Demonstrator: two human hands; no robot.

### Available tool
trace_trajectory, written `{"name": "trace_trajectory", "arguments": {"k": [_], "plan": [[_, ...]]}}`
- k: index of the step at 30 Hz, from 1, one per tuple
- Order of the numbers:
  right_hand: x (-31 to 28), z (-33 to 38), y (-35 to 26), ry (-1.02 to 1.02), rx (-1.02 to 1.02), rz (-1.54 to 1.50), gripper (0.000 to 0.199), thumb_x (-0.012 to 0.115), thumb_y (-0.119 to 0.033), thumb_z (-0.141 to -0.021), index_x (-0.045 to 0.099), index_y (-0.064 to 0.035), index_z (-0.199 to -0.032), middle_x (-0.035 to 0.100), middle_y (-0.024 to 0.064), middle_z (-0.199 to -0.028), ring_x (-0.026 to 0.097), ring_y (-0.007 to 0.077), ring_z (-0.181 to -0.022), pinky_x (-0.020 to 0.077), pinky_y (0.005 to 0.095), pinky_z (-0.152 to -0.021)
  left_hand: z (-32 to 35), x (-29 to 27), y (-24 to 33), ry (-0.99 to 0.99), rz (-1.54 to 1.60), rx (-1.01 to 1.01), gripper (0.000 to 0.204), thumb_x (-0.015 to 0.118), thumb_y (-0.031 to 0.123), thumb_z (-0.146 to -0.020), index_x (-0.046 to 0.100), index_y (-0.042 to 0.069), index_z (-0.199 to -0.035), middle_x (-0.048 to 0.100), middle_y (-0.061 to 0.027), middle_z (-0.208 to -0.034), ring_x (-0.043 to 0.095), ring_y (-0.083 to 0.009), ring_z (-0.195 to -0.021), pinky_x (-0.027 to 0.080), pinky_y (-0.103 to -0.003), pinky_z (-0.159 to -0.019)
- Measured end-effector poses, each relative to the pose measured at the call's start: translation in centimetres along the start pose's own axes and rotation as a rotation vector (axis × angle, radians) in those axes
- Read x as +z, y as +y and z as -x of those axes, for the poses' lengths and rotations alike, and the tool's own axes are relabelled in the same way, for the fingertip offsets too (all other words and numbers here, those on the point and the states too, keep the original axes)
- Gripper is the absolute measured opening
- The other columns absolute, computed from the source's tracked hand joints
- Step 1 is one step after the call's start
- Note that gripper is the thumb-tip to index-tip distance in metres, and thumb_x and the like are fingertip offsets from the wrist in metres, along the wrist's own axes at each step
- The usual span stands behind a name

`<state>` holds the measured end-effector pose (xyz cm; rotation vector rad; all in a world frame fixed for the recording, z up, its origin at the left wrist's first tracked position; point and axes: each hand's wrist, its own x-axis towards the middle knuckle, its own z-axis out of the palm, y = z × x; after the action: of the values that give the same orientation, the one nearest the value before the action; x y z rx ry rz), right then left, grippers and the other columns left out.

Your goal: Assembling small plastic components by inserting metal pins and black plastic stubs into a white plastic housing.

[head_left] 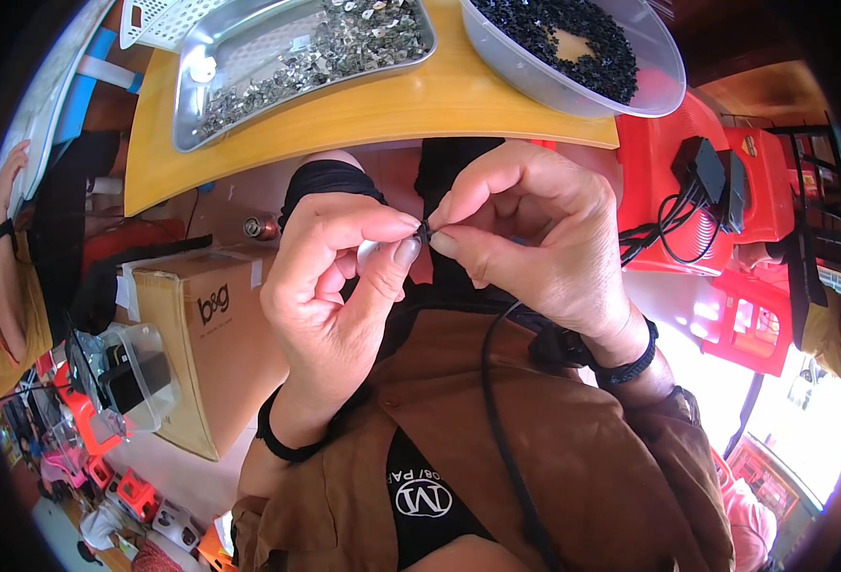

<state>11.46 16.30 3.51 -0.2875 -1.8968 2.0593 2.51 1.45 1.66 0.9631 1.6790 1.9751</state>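
Worker: A person in a brown garment [573, 429] sits before a table, both bare hands raised above the lap.
Table: The yellow tabletop [440, 91] stretches across the upper part of the view, its near edge just beyond the hands.
Carton: A brown cardboard box [230, 381] stands on the floor to the person's left, beside a clear plastic bin [158, 357].
Stool: A red plastic stool [645, 143] stands to the right, just past the table's end.
Tray: A shallow metal tray [190, 105] lies on the table, left of centre, strewn with small silvery pieces [306, 81].
Tub: A translucent round tub [664, 67] sits at the table's right end, holding black pieces [597, 76] in a ring around a bare patch.
Right hand: The right hand [554, 224] is drawn narrow, thumb and forefinger pinching a tiny part.
Left hand: The left hand [330, 276] mirrors it, thumb and forefinger closed on the same part.
Adapters: Black power adapters [697, 167] with cables rest on the stool.
Part: The small dark piece [423, 232] is between both hands' fingertips, in front of the table edge; its exact shape is hidden.
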Motion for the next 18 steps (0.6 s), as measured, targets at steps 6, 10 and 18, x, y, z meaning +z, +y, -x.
{"name": "trace_trajectory", "arguments": {"k": [6,10,18], "plan": [[0.59,0.10,-0.13,0.024,-0.021,0.028,0.011,0.063,0.007,-0.079,0.059,-0.0013,-0.086,0.060,-0.0016,-0.076,0.058,0.0012,-0.068,0.0458,0.0162,-0.056,0.12,-0.01,0.08,-0.015,0.110,-0.062,0.014,0.061,-0.006,-0.084,0.059,-0.004,-0.097,0.055,-0.0091,-0.098,0.058,-0.0103,-0.071,0.047,-0.020,-0.054],[0.74,0.13,0.04,0.033,0.004,-0.068,0.011,0.062,0.007,-0.080,0.059,-0.0008,-0.086,0.060,-0.0010,-0.076,0.058,0.0020,-0.068,0.0459,0.0164,-0.056,0.11,-0.24,-0.04,-0.018,0.200,-0.100,0.013,0.062,-0.005,-0.084,0.059,-0.003,-0.097,0.057,-0.0093,-0.097,0.059,-0.0105,-0.072,0.047,-0.021,-0.054],[0.44,0.22,0.53,-0.047,-0.075,0.179,0.018,0.062,0.010,-0.080,0.063,0.0049,-0.097,0.062,0.0085,-0.090,0.059,0.0081,-0.067,0.0474,0.0187,-0.055,0.12,-0.25,0.10,0.047,0.337,-0.207,0.027,0.065,-0.001,-0.084,0.054,-0.002,-0.109,0.060,-0.0076,-0.090,0.057,-0.0091,-0.072,0.047,-0.020,-0.055]]}}
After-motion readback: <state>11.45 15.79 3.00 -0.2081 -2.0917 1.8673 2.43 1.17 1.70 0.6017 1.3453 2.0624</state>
